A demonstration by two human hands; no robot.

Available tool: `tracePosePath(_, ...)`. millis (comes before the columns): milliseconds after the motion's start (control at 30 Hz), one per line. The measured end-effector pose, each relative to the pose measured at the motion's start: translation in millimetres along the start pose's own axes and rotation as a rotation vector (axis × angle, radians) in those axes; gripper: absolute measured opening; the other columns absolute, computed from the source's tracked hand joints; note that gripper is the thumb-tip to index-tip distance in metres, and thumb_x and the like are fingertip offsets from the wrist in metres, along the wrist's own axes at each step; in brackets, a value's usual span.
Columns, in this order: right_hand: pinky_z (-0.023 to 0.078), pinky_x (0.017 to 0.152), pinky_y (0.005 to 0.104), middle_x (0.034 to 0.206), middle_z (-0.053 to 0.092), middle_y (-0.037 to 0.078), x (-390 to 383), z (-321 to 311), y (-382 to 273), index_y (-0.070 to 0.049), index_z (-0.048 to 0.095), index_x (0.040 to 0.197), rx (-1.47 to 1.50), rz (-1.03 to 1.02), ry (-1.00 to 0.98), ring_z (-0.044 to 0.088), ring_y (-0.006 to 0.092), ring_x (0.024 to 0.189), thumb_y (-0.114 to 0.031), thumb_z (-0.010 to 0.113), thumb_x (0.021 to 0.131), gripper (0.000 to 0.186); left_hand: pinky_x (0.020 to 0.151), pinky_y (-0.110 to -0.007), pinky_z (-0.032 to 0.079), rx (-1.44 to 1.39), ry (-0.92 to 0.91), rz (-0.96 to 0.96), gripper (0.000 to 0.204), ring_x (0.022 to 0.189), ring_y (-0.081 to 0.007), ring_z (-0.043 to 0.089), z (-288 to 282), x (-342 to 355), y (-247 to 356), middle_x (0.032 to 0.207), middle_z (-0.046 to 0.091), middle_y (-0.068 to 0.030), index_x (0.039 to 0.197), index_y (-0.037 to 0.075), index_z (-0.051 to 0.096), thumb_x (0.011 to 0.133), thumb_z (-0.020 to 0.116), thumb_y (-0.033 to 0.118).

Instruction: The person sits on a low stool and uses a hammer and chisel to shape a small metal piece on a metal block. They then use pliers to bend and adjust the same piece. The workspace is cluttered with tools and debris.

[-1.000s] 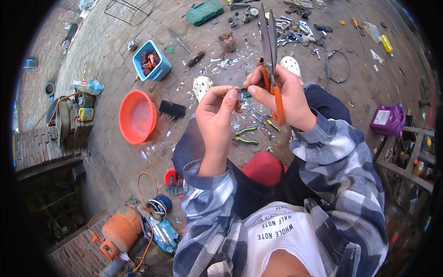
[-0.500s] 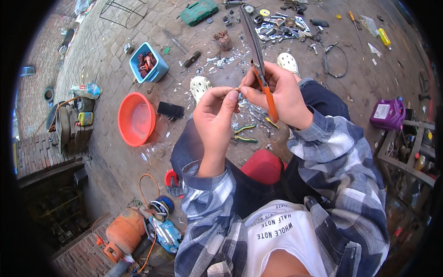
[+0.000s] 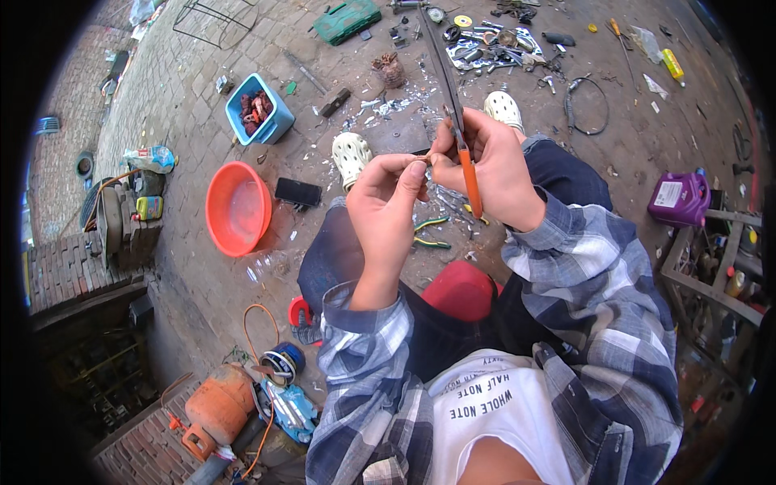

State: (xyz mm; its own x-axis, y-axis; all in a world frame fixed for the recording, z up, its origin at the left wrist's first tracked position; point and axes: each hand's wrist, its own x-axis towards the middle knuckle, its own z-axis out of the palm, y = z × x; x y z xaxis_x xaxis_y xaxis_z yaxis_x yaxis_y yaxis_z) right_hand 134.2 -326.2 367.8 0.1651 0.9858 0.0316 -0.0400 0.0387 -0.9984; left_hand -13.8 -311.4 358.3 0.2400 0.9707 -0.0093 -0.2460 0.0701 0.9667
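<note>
My left hand [image 3: 386,206] is closed, thumb and forefinger pinching a small thin copper-coloured piece [image 3: 423,159]. Against its other end press the fingertips of my right hand [image 3: 508,178]. That hand also grips a long dark-bladed tool with an orange handle [image 3: 470,184], the blade pointing up and away from me. Whether it is a pair of shears cannot be made out. Below the hands, pliers with yellow-and-green handles [image 3: 432,233] lie on the ground, partly hidden by my hands. Small silvery scraps [image 3: 396,105] are scattered around them.
To the left stand a red basin [image 3: 238,208], a blue bin [image 3: 279,121] with reddish-brown pieces inside, and a black phone [image 3: 298,192]. Ahead lie metal tools [image 3: 497,48] and a green case [image 3: 347,20]. A purple jug [image 3: 679,200] is at right, an orange gas cylinder [image 3: 220,404] lower left.
My hands have drawn closer together at the small piece. The orange-handled tool has turned slightly in my right hand, and my left hand has shifted a little to the right.
</note>
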Motion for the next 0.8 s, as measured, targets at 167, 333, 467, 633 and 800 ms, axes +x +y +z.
tracePosePath(167, 0.047, 0.065, 0.0224, 0.078, 0.061, 0.004, -1.2, 0.9, -5.6, 0.003, 0.056, 0.089, 0.144, 0.053, -0.025, 0.056, 0.0068, 0.071, -0.002, 0.072, 0.071, 0.024, 0.058, -0.022, 0.046, -0.168, -0.036, -0.092, 0.012, 0.064, -0.0098, 0.056, -3.9, 2.5, -3.7, 0.076, 0.062, -0.0049, 0.091, -0.003, 0.063, 0.09, 0.063, 0.009)
tracePosePath(333, 0.049, 0.067, 0.0224, 0.081, 0.061, 0.004, -1.6, -0.5, -8.4, 0.003, 0.056, 0.091, 0.219, 0.084, -0.063, 0.058, 0.0071, 0.073, 0.0, 0.07, 0.074, 0.022, 0.058, -0.022, 0.044, -0.306, -0.105, -0.221, 0.014, 0.064, -0.0093, 0.054, -7.5, 4.0, -3.9, 0.075, 0.058, -0.0023, 0.092, 0.002, 0.061, 0.093, 0.059, 0.016)
tracePosePath(467, 0.049, 0.067, 0.0228, 0.083, 0.062, 0.005, -0.1, 0.3, -6.9, 0.003, 0.056, 0.091, 0.278, 0.062, -0.092, 0.06, 0.0077, 0.074, -0.001, 0.07, 0.077, 0.02, 0.058, -0.022, 0.044, -0.339, -0.105, -0.227, 0.013, 0.064, -0.0089, 0.053, -9.3, 4.8, -3.9, 0.076, 0.058, -0.002, 0.092, 0.002, 0.061, 0.094, 0.058, 0.015)
tracePosePath(633, 0.049, 0.067, 0.0229, 0.084, 0.062, 0.005, 0.2, 3.1, -1.9, 0.002, 0.056, 0.091, 0.265, -0.001, -0.105, 0.06, 0.0083, 0.076, -0.002, 0.069, 0.079, 0.019, 0.057, -0.024, 0.047, -0.421, -0.079, -0.205, 0.014, 0.065, -0.01, 0.056, -9.5, 6.4, -5.1, 0.08, 0.061, -0.0049, 0.095, 0.0, 0.061, 0.092, 0.061, 0.013)
tracePosePath(800, 0.05, 0.068, 0.0235, 0.083, 0.062, 0.005, -0.4, 2.7, -3.4, 0.002, 0.056, 0.092, 0.22, 0.009, -0.098, 0.06, 0.0085, 0.075, -0.003, 0.069, 0.079, 0.019, 0.059, -0.024, 0.049, -0.196, 0.012, -0.058, 0.015, 0.068, -0.0107, 0.058, -1.5, 4.5, 0.5, 0.085, 0.063, -0.0073, 0.1, -0.002, 0.062, 0.09, 0.062, 0.008)
